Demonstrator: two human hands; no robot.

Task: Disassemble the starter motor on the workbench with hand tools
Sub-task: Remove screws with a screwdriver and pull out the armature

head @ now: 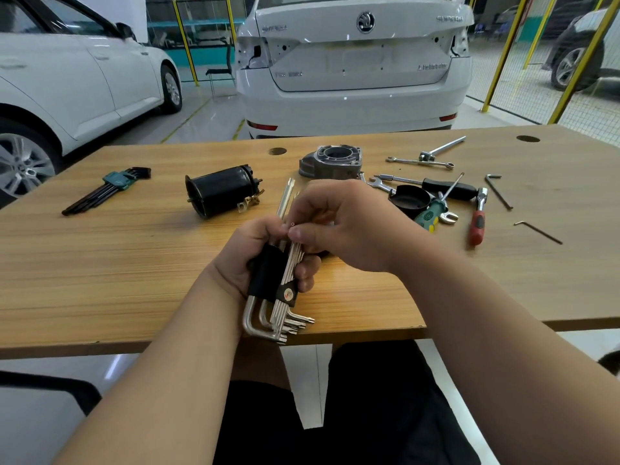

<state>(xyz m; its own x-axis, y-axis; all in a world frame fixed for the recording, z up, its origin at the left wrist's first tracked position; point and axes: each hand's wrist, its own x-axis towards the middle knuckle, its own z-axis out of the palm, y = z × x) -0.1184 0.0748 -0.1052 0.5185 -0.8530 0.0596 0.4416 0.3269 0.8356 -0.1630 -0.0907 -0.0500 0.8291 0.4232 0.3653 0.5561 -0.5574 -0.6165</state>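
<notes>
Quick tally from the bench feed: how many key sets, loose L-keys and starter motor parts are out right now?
Key sets: 2 (silver set in the left hand, black set on the workbench)
Loose L-keys: 2 (farther one, nearer one)
Motor parts: 3 (black motor body, grey housing, black cap)
Total: 7
</notes>
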